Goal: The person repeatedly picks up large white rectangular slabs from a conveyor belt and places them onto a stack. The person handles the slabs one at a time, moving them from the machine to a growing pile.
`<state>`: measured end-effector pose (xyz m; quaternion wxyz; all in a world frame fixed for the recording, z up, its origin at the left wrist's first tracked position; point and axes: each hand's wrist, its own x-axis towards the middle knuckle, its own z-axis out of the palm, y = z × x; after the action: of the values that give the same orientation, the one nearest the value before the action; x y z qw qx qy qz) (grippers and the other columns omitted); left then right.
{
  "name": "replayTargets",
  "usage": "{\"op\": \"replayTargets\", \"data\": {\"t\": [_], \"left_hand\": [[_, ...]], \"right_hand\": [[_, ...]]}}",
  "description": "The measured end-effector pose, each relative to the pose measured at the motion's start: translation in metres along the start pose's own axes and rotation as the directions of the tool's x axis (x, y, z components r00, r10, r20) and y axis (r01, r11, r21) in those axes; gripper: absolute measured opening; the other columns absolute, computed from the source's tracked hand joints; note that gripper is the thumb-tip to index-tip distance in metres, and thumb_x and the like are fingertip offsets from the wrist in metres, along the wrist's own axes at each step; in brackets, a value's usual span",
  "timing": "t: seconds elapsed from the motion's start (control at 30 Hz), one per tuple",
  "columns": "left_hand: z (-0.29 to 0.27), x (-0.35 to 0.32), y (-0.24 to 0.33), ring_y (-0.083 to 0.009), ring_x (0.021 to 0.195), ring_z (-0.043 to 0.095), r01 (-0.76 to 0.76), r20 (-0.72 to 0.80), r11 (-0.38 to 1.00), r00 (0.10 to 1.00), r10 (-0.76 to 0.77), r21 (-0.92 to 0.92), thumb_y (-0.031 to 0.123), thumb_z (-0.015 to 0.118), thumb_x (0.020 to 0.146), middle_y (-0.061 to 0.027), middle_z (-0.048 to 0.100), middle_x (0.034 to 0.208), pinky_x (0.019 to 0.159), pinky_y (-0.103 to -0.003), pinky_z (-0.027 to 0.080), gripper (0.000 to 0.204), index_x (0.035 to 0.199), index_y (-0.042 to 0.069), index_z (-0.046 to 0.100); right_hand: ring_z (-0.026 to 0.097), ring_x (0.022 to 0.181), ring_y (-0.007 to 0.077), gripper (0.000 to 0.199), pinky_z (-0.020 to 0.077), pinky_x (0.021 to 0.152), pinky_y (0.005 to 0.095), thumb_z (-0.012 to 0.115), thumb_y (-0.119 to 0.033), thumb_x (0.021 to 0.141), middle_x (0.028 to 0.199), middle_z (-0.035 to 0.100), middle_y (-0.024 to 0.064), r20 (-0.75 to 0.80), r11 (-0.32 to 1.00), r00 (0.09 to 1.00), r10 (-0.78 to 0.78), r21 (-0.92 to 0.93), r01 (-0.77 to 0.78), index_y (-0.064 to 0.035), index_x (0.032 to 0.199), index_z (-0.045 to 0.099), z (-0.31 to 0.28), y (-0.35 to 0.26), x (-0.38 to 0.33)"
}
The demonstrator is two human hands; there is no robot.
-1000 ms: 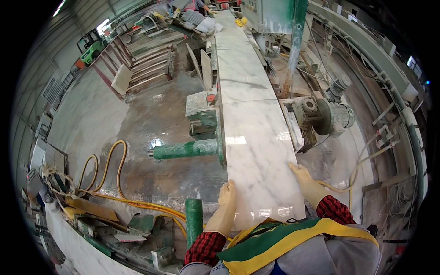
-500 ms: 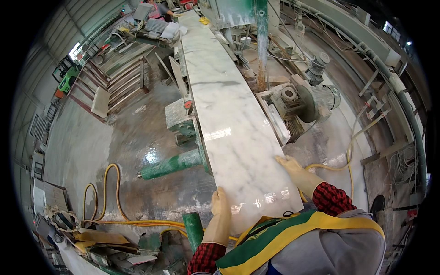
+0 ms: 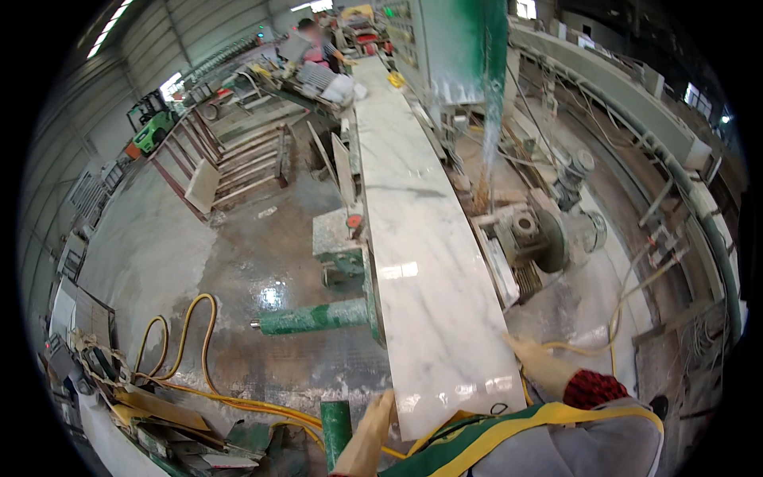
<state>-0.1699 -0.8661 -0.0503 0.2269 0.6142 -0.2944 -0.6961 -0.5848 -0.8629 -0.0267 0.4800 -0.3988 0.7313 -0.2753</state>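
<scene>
A long white marble slab with grey veins lies on a green machine bed and runs away from me. My left hand, in a tan glove, rests against the slab's near left corner. On the near right edge sits my right hand, also gloved, with a red checked cuff behind it. Both hands press flat on the stone's edges rather than closing around anything.
A grey motor and saw unit stands right of the slab, with water spraying down. Green rollers stick out on the left above a wet floor. Yellow hoses coil at lower left. Another person works at the far end.
The view has tilted up and the slab reaches further away. Both hands now sit lower in the picture, still on the slab's near end.
</scene>
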Motion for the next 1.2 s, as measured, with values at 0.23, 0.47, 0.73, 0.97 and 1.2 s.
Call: {"op": "replayTargets", "data": {"t": [0.23,0.47,0.73,0.97,1.2], "left_hand": [[0.029,-0.069,-0.012,-0.0264,0.103,0.066,-0.341,0.006,0.919,0.938,0.346,0.197,0.056,0.052,0.095,-0.0125,0.068,0.115,0.088,-0.045,0.053,0.057,0.114,0.005,0.069],[0.032,0.015,-0.076,-0.0141,0.090,0.059,-0.063,-0.146,0.998,0.988,0.058,-0.030,0.043,0.057,0.102,-0.0059,0.064,0.103,0.080,-0.033,0.050,0.039,0.118,0.007,0.058],[0.050,0.011,-0.057,-0.0251,0.108,0.063,-0.054,-0.234,0.994,0.972,0.030,-0.095,0.052,0.053,0.099,-0.0130,0.069,0.118,0.094,-0.040,0.048,0.055,0.127,0.006,0.062],[0.039,0.048,-0.076,-0.0247,0.115,0.063,-0.171,-0.249,0.976,0.959,0.135,-0.132,0.049,0.055,0.099,-0.0130,0.067,0.127,0.098,-0.037,0.048,0.059,0.137,0.004,0.058],[0.055,0.034,-0.042,-0.0280,0.135,0.053,-0.032,-0.111,0.991,0.994,0.017,-0.133,0.051,0.055,0.098,-0.0164,0.053,0.150,0.106,-0.037,0.046,0.067,0.150,0.010,0.049]], "right_hand": [[0.068,0.093,0.0305,0.055,0.0517,0.084,0.0399,0.055,-0.051,0.096,0.103,0.073,0.0187,-0.030,0.981,0.993,0.118,-0.149,-0.121,-0.0008,0.113,0.070,0.018,0.018,-0.052],[0.069,0.087,0.0289,0.051,0.0527,0.080,0.0412,0.060,-0.046,0.092,0.097,0.073,0.0176,-0.142,0.980,0.986,0.090,-0.161,-0.113,0.0010,0.107,0.072,0.015,0.009,-0.049],[0.068,0.095,0.0294,0.054,0.0527,0.083,0.0415,0.067,-0.047,0.091,0.105,0.072,0.0175,-0.154,0.984,0.976,0.156,0.108,-0.140,0.0001,0.117,0.071,0.027,0.044,-0.023],[0.060,0.125,0.0382,0.095,0.0498,0.100,0.0448,0.071,-0.055,0.084,0.138,0.060,0.0248,-0.274,0.957,0.956,0.108,-0.232,-0.175,-0.0017,0.154,0.038,0.034,-0.030,-0.063],[0.036,0.142,0.0422,0.092,0.0291,0.118,0.0486,0.075,-0.044,0.079,0.151,0.040,0.0276,0.491,0.151,0.640,-0.591,-0.712,0.686,0.0031,0.150,0.038,0.069,-0.035,-0.107]]}}
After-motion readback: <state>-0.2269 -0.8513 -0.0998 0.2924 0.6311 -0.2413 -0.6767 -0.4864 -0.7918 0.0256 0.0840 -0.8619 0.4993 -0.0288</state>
